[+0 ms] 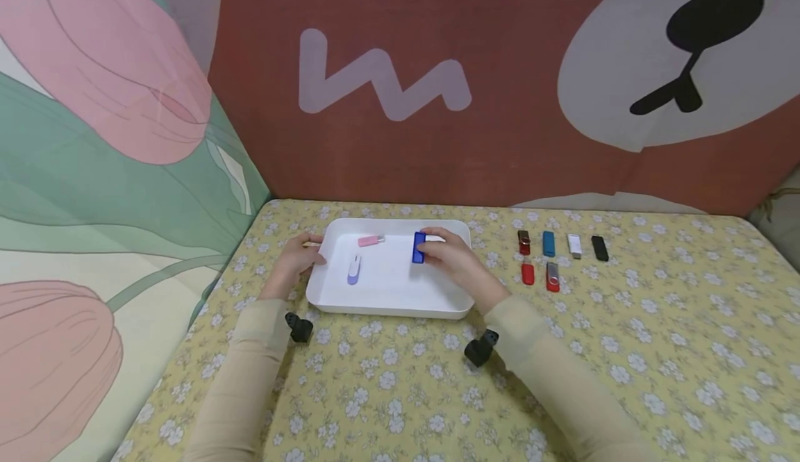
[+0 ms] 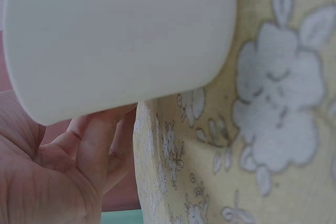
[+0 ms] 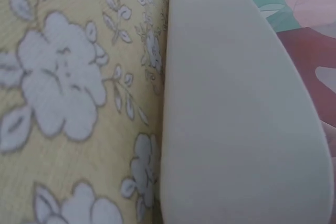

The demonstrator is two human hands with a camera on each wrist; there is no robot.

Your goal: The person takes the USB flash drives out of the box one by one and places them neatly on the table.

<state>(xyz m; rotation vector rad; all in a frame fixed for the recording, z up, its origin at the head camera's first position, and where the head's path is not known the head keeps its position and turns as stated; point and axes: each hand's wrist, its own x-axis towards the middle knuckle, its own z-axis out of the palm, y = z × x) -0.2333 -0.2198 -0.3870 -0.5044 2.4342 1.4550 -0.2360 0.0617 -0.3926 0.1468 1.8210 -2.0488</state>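
Observation:
A white tray [image 1: 387, 302] lies on the flowered cloth, holding a pink USB stick [image 1: 369, 241] and a white-and-lilac one [image 1: 354, 270]. My right hand [image 1: 455, 262] pinches a blue USB stick [image 1: 418, 248] above the tray's right part. At the tray's left rim is my left hand [image 1: 296, 262], its thumb over the edge; the left wrist view shows that hand [image 2: 68, 166] beside the tray wall [image 2: 121, 40], fingertips hidden. In the right wrist view the tray wall [image 3: 241, 108] hides most of the right hand.
Right of the tray several USB sticks lie in two rows: dark red [image 1: 523, 242], teal [image 1: 548, 244], silver-white [image 1: 574, 246] and black [image 1: 600, 249] behind, red [image 1: 528, 272] and red-and-silver [image 1: 553, 277] in front. A printed cloth wall [image 1: 400, 163] stands behind.

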